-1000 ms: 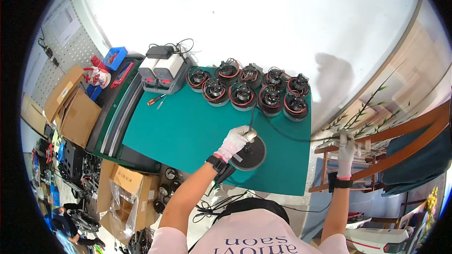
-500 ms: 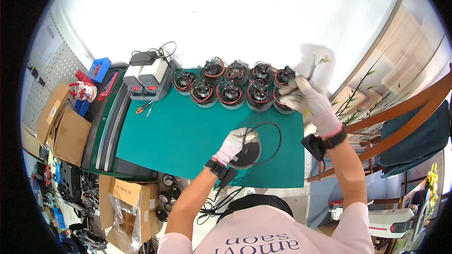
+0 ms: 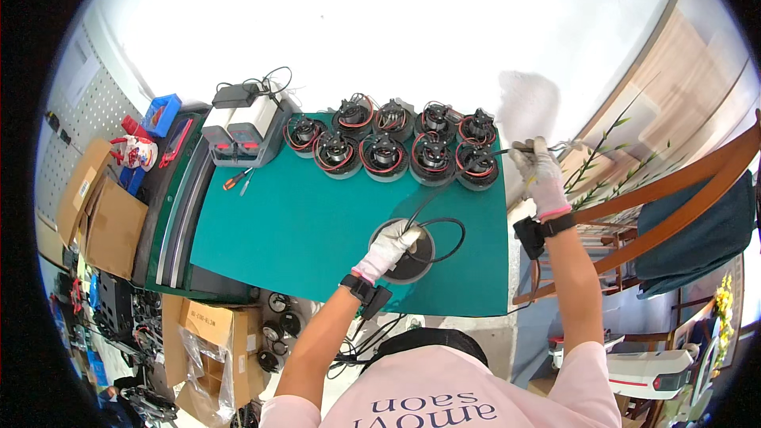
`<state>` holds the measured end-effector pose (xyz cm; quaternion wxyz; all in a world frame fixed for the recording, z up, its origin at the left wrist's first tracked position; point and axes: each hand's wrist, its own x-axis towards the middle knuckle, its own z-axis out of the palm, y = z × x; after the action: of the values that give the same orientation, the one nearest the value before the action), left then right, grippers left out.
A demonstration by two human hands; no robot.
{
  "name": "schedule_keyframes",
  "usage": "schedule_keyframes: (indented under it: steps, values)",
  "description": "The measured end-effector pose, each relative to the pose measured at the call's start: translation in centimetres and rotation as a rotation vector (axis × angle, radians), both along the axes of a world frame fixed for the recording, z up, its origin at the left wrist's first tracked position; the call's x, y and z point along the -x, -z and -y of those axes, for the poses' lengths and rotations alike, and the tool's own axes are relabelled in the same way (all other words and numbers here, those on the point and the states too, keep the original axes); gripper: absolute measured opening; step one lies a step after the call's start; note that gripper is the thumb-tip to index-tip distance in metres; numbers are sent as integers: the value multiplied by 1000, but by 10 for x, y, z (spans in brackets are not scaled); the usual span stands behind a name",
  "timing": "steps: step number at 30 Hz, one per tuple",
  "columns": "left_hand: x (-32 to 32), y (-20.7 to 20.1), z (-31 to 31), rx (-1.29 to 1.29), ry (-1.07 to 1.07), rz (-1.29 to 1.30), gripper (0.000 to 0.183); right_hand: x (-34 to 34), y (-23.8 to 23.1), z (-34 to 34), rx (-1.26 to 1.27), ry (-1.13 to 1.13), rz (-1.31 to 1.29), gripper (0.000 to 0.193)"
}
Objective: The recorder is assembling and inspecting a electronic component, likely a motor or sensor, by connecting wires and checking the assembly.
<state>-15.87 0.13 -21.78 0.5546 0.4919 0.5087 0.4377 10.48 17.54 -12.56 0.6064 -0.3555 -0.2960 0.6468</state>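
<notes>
My left hand [image 3: 387, 249], in a white glove, is closed on a black cable [image 3: 432, 202] above the near part of the green mat. Under that hand lies a round, dark disc-shaped part [image 3: 414, 268] with a grey rim, partly covered by the glove. The cable makes a small loop right of the left hand. From there it runs up and right, passing in front of the wheel motors, to my right hand [image 3: 541, 173]. This gloved hand is closed on the cable near its end, beyond the mat's right edge. Thin loose wires [image 3: 567, 145] stick out past its fingers.
Several black wheel motors [image 3: 384, 156] with red wires stand in two rows along the back of the green mat [image 3: 277, 230]. At the back left sits a grey-white power unit [image 3: 246, 131], with a screwdriver [image 3: 236, 179] before it. A wooden chair [image 3: 674, 198] stands at right.
My right hand has moved lower and slightly right, tipping the wire end from upright to sideways. The cable now stretches between both hands, and its loop by the left hand is smaller.
</notes>
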Motion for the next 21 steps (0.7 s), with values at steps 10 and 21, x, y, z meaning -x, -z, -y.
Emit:
schedule_keyframes:
  steps: [10, 21]
  values:
    - [-2, 8, 0, -54, 9, -21, 37, -100, 50, -5, -209, 214, 323, 24]
    - [-8, 4, 3, -13, -84, -26, 33, -118, 120, 100, -317, 119, 1448, 7]
